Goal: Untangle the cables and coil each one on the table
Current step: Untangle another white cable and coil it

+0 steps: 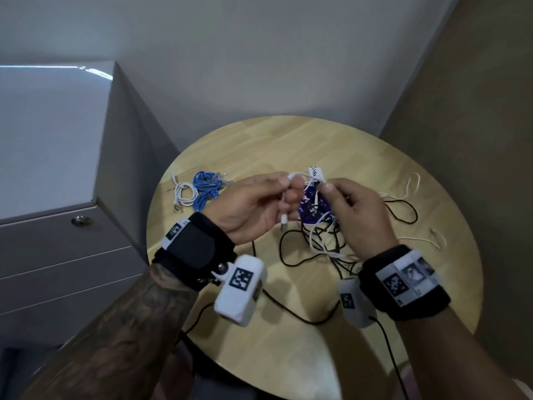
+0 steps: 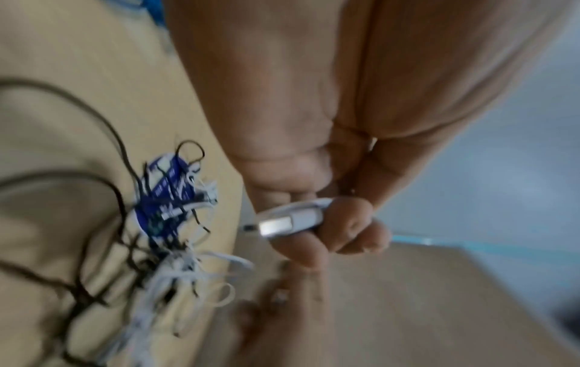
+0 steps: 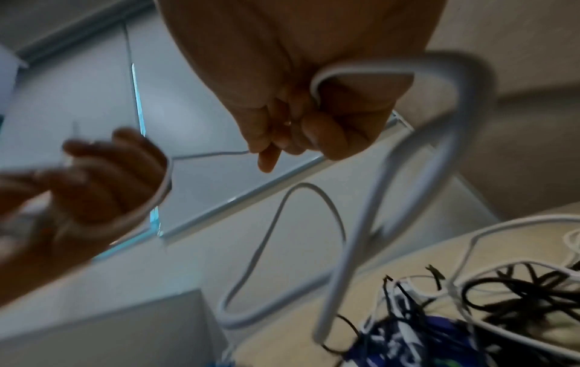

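My left hand [image 1: 277, 194] is raised over the round wooden table [image 1: 360, 327] and grips a white USB cable [image 1: 284, 217]; its metal plug [image 2: 276, 227] sticks out below my curled fingers [image 2: 354, 223]. My right hand [image 1: 339, 194] pinches the same white cable [image 3: 361, 72] a short way along, near a small white tag [image 1: 315, 172]. Loops of that cable [image 3: 282, 250] hang down between the hands. Below them lies a tangle of black and white cables [image 1: 326, 241] on a blue-and-white item [image 1: 310, 207].
At the table's left lie a coiled white cable [image 1: 186, 193] and coiled blue cables [image 1: 207, 187]. Loose white cable [image 1: 412, 189] and a black loop [image 1: 403, 210] trail to the right. A grey drawer cabinet [image 1: 57, 197] stands left of the table. Walls close in behind.
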Motion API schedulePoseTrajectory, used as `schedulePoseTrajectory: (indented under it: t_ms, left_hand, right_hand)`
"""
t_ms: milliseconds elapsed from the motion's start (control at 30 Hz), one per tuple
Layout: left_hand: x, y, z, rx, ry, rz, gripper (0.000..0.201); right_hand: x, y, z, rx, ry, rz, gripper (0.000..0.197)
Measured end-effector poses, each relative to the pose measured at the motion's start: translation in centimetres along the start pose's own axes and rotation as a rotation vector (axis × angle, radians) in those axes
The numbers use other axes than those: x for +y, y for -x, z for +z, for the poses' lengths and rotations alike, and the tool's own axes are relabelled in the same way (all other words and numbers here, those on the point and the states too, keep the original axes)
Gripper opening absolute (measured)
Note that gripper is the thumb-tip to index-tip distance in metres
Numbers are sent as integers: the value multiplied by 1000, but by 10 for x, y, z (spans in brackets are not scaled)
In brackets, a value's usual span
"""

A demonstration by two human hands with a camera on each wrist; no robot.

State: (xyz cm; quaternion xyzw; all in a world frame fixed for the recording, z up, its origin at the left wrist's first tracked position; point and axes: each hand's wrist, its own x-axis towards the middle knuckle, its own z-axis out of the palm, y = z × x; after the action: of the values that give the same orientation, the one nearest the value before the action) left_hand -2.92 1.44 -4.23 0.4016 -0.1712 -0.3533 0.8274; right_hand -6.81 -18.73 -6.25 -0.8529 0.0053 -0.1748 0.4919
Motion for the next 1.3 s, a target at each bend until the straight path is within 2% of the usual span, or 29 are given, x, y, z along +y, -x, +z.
schedulePoseTrajectory:
  t_ms: [33,100,167,233,333,433,500,633,733,800,867,933,1000,1067,1133,1200,1300]
  left_hand:
    - [5,0,-2,19,90,60,18]
    - [14,-2,-11,150,241,190,17]
    - [19,-2,-20,337,259,280,16]
    - [18,-2,-23,462,242,322,16]
    - [12,0,-22,528,309,340,15]
    - [7,-3,-20,570,302,356,14]
    - [3,-6,-19,594,175,392,14]
    - [-6,-7,-9,576,-428,436,14]
    - [-13,-5,2,443,-803,350,16]
    - [-15,-2,8,332,-830,219,30]
    - [-14,-1,11,262,-788,101,35]
    - [-12,-2,13,185,-704,17,37]
    - [-9,-2,13,128,-449,-62,38]
    - [-3,0,12,109,-95,-108,37]
    - [3,3,8,126,275,-35,31]
    - [11,5,-4,208,527,124,23]
    - [23,5,-24,356,636,300,21]
  right_hand:
    - [3,5,6,-101,32,5,18]
    - [1,17,21,-288,38,12,20]
    - [-7,26,32,-390,13,-23,21]
    - [-17,29,36,-456,64,-83,22]
    - [-28,31,35,-555,175,-129,20]
    - [-35,33,30,-599,7,-37,16]
    - [-42,33,24,-598,-160,40,21]
    - [-55,28,10,-504,-412,98,12]
    - [-53,20,-2,-350,-447,126,16]
    - [-46,13,-9,-253,-315,43,17]
    - [-39,8,-13,-179,-171,-46,15]
    - [-33,6,-13,-129,-157,-53,13]
    - [-32,7,-9,-132,-189,-49,14]
    - [-28,8,-2,-194,-222,3,23]
    - [-17,8,7,-299,-348,153,30]
    - [-6,9,15,-377,-452,296,29]
    - [0,13,21,-452,-391,325,23]
